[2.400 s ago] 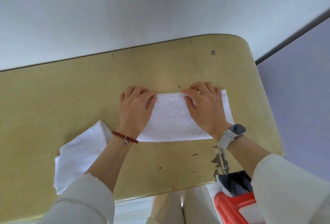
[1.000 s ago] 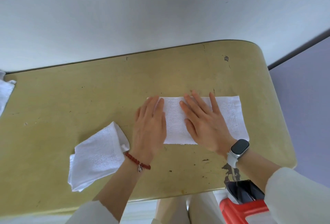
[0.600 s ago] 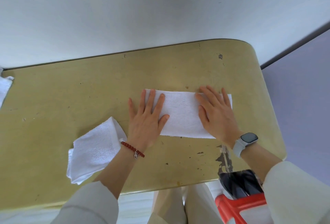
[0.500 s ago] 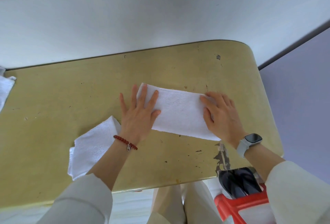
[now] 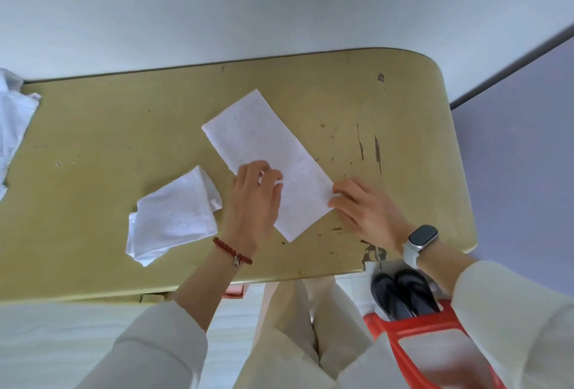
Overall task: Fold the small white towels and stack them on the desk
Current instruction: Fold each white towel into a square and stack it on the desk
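Note:
A white towel (image 5: pixel 267 146), folded into a long strip, lies slantwise on the yellow desk (image 5: pixel 93 140), one end pointing away to the left and the other near me. My left hand (image 5: pixel 254 202) lies over the strip's near left edge, its fingers curled and pinching the cloth. My right hand (image 5: pixel 365 211) pinches the strip's near right corner with bent fingers. A second white towel (image 5: pixel 177 218), folded small, lies flat just left of my left wrist.
More white cloth (image 5: pixel 12 128) is heaped at the desk's far left edge. The desk backs onto a white wall, and its rounded right end is close to my right hand. Below the front edge are a red stool (image 5: pixel 416 326) and black slippers (image 5: pixel 400 295).
The strip has been turned from lying crosswise to lying slantwise. Both hands went from pressing it with flat fingers to pinching its near end with curled fingers.

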The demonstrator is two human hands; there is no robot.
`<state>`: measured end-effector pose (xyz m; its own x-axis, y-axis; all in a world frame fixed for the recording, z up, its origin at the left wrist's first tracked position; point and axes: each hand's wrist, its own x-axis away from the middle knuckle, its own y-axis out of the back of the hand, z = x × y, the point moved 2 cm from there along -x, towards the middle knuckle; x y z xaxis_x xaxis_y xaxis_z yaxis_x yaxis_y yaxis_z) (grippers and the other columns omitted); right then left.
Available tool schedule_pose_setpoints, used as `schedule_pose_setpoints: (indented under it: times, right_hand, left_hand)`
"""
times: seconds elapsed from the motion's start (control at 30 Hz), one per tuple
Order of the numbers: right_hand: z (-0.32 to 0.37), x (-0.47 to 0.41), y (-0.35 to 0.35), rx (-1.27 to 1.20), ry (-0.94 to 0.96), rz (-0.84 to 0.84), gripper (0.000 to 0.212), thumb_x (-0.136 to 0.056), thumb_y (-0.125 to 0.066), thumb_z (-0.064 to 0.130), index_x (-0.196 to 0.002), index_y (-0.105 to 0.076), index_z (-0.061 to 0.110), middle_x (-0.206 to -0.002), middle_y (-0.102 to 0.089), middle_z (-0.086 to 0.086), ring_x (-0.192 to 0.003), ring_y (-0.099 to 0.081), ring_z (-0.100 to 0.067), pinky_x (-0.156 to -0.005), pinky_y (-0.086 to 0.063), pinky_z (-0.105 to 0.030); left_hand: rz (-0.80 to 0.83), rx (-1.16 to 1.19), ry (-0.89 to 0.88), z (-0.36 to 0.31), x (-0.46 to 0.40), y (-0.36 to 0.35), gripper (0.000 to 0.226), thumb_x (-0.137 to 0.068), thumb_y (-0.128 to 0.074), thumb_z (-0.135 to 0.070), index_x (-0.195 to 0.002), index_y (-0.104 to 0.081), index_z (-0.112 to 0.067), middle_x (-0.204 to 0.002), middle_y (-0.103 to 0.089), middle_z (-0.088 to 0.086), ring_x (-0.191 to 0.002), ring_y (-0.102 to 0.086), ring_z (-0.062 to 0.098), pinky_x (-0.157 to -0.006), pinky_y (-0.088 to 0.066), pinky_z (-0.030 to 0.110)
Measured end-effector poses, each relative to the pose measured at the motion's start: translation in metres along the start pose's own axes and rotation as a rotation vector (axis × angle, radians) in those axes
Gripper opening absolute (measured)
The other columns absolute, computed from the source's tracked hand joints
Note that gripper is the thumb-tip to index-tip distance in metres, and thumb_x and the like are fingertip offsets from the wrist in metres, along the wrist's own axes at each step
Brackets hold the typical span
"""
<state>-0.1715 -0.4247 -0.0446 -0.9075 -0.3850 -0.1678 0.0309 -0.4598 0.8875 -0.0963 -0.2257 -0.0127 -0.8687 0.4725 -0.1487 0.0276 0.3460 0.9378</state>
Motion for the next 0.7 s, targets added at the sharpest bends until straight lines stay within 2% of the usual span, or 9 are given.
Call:
schedule_pose_setpoints:
  times: [0.1, 0.2, 0.3, 0.47, 0.53, 0.6, 0.7]
  right_hand:
    - [-0.004, 0.002, 0.005, 0.103, 0.124, 0.051, 0.010, -0.079, -0.060, 0.006, -0.089, -0.062, 0.007, -0.098, -0.054, -0.005, -0.083, -0.057, -0.027, -0.065, -0.047, -0.032]
    - [-0.003, -0.001, 0.009, 0.207, 0.166, 0.101, 0.012, -0.081, -0.056, 0.007, -0.089, -0.064, 0.009, -0.093, -0.062, -0.005, -0.080, -0.060, -0.025, -0.061, -0.048, -0.032]
    - [0.001, -0.006, 0.006, 0.268, 0.158, 0.118, 0.026, -0.077, -0.040, -0.004, -0.084, -0.064, 0.006, -0.086, -0.063, -0.007, -0.071, -0.059, -0.026, -0.056, -0.049, -0.032]
    - [0.005, -0.017, 0.001, 0.334, 0.121, 0.159, 0.033, -0.073, -0.028, -0.005, -0.072, -0.059, 0.009, -0.072, -0.058, -0.005, -0.059, -0.052, -0.022, -0.050, -0.045, -0.031]
    - [0.006, -0.022, 0.003, 0.333, 0.107, 0.152, 0.027, -0.074, -0.034, -0.004, -0.071, -0.057, 0.010, -0.069, -0.057, -0.004, -0.058, -0.051, -0.021, -0.049, -0.044, -0.030]
    - [0.009, -0.026, 0.007, 0.286, 0.043, 0.143, 0.016, -0.068, -0.051, -0.006, -0.071, -0.056, 0.010, -0.068, -0.056, -0.004, -0.052, -0.046, -0.021, -0.043, -0.037, -0.028]
    - [0.016, -0.020, 0.011, 0.134, -0.083, 0.120, 0.021, -0.061, -0.068, -0.007, -0.074, -0.056, 0.005, -0.070, -0.056, -0.007, -0.042, -0.031, -0.016, -0.032, -0.025, -0.024]
  left_hand:
    - [0.142, 0.174, -0.092, -0.022, 0.033, -0.007, 0.023, -0.086, -0.044, -0.022, -0.075, -0.060, -0.011, -0.079, -0.057, 0.003, -0.071, -0.053, 0.021, -0.059, -0.048, 0.034]
    - [0.150, 0.137, -0.080, -0.019, 0.047, -0.017, 0.024, -0.083, -0.050, -0.028, -0.066, -0.056, -0.013, -0.074, -0.056, 0.000, -0.069, -0.051, 0.021, -0.060, -0.046, 0.034]
    - [0.124, 0.087, -0.075, -0.015, 0.052, -0.023, 0.026, -0.079, -0.053, -0.037, -0.069, -0.055, -0.014, -0.076, -0.055, 0.001, -0.071, -0.048, 0.021, -0.066, -0.040, 0.028]
    - [0.140, 0.012, -0.033, -0.021, 0.054, -0.024, 0.033, -0.074, -0.054, -0.046, -0.073, -0.053, -0.013, -0.080, -0.054, 0.004, -0.073, -0.050, 0.024, -0.064, -0.045, 0.033]
    - [0.138, -0.017, 0.031, -0.025, 0.052, -0.023, 0.037, -0.072, -0.052, -0.050, -0.072, -0.051, -0.013, -0.078, -0.053, 0.004, -0.071, -0.050, 0.024, -0.063, -0.044, 0.032]
    - [0.133, -0.035, 0.086, -0.030, 0.050, -0.022, 0.038, -0.073, -0.050, -0.051, -0.072, -0.048, -0.013, -0.078, -0.053, 0.004, -0.070, -0.050, 0.025, -0.062, -0.043, 0.033]
    - [0.114, -0.048, 0.114, -0.033, 0.049, -0.021, 0.022, -0.076, -0.048, -0.036, -0.077, -0.045, -0.013, -0.080, -0.054, 0.006, -0.068, -0.052, 0.025, -0.061, -0.042, 0.032]
